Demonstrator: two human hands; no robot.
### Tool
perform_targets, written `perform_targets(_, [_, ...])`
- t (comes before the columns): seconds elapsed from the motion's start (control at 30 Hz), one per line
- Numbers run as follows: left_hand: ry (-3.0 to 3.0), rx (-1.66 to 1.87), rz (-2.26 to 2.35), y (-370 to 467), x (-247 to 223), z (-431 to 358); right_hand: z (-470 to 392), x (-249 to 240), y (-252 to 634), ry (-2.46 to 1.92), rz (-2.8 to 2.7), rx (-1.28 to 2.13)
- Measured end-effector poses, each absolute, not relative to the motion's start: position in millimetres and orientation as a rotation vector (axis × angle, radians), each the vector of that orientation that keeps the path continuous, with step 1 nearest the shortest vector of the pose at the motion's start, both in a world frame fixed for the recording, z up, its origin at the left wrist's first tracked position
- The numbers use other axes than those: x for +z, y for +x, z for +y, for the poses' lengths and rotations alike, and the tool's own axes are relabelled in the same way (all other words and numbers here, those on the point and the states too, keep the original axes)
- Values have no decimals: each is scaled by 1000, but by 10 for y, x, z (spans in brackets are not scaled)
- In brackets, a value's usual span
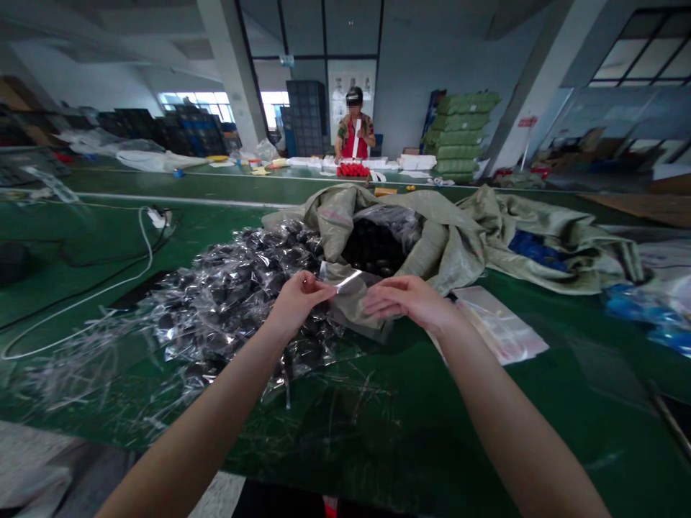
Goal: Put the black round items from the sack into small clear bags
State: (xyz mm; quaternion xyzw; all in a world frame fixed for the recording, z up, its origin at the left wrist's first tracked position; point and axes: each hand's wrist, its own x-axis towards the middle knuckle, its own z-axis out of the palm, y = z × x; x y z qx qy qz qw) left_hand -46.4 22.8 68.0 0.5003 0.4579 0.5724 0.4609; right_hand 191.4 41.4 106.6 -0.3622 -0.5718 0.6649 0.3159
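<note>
My left hand [299, 295] pinches a clear plastic bag [350, 295] by its upper left edge, thumb against forefinger. At the bag's right side is my right hand [407, 298], its fingers stretched towards the film and slightly blurred; I cannot tell whether they touch it. Just beyond both hands, an open woven sack [448, 244] shows dark round items [372, 248] inside. Left of my left hand lies a big heap of black items in clear wrappers [232, 295]. By my right wrist a stack of flat clear bags [502, 324] rests on the green table [335, 439].
Clear plastic strips [86, 360] lie at the left, near a white cable [145, 252]. A second sack [572, 252] with blue items spreads at the right. Across the far table a person [355, 133] in a red apron holds a white strip. Green bales [464, 133] are stacked behind.
</note>
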Motion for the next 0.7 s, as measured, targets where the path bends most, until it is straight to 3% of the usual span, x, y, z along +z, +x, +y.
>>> perform_targets(0.3, [1310,1449,1365,-439,614,513,674,701,1983,-954,-1294,1590])
perform_targets(0.43, [1675,1675,1678,-220,635,504,728,697,1988,-1002,-1261,1446])
perform_targets(0.57, [2138,1406,1414,127,677,511,718,730,1994,-991,-1332,1325])
perform_targets(0.7, [2115,1363,1313,338,687,629,711,751,2029,-970,-1406,1336])
